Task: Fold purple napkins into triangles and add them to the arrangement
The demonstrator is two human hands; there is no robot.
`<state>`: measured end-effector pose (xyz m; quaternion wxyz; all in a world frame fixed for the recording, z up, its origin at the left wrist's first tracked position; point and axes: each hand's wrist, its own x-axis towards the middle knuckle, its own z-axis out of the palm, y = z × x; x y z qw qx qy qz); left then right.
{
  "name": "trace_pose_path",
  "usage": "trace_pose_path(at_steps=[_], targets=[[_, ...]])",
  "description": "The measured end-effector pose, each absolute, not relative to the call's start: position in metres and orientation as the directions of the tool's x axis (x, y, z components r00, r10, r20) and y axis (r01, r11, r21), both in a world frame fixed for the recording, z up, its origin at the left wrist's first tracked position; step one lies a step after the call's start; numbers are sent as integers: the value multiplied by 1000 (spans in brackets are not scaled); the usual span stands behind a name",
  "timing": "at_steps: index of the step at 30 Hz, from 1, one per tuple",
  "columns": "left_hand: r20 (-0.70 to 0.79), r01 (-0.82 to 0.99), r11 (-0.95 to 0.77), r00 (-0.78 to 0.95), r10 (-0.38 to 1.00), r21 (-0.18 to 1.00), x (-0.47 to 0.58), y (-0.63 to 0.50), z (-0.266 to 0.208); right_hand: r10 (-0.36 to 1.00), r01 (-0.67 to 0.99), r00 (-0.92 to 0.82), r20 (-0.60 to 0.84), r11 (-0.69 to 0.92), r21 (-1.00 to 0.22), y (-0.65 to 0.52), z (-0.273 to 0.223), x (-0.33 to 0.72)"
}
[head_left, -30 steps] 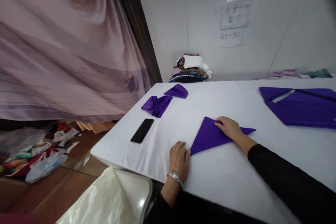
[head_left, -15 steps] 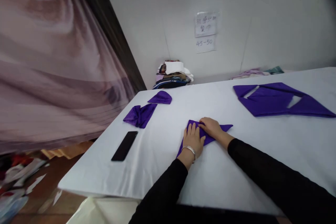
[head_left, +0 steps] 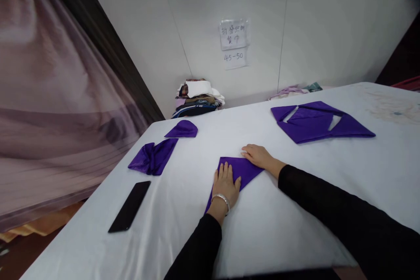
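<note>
A folded purple napkin [head_left: 244, 167] lies in front of me on the white-covered table, its outline pointed toward the lower left. My left hand [head_left: 226, 186], with a silver bangle at the wrist, presses flat on its left part with fingers spread. At its upper right edge rests my right hand [head_left: 260, 156], palm down, fingers reaching left and apart from one another. The napkin's right corner is hidden beneath that hand.
Two folded purple cloths, a rounded one [head_left: 182, 129] and a knotted-looking one [head_left: 152, 157], lie left. A black phone [head_left: 129, 207] sits nearer me. Far right is a larger folded purple cloth [head_left: 318, 122]. Piled fabrics [head_left: 197, 98] stand by the wall.
My right hand has shifted from the middle of the napkin to its upper right edge. My left hand still presses on it. The view has turned slightly right.
</note>
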<state>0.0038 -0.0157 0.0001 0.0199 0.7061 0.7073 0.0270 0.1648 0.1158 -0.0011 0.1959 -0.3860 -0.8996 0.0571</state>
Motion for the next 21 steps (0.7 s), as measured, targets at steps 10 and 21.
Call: trace_pose_path(at_steps=[10,21], targets=[[43,995,-16,12,999,100,3,-19,-2,872,808,-394,292,480,-342,138,6,234],[57,992,-47,41,998,114,6,-18,-5,444,325,-873,199,836,-442,54,24,126]])
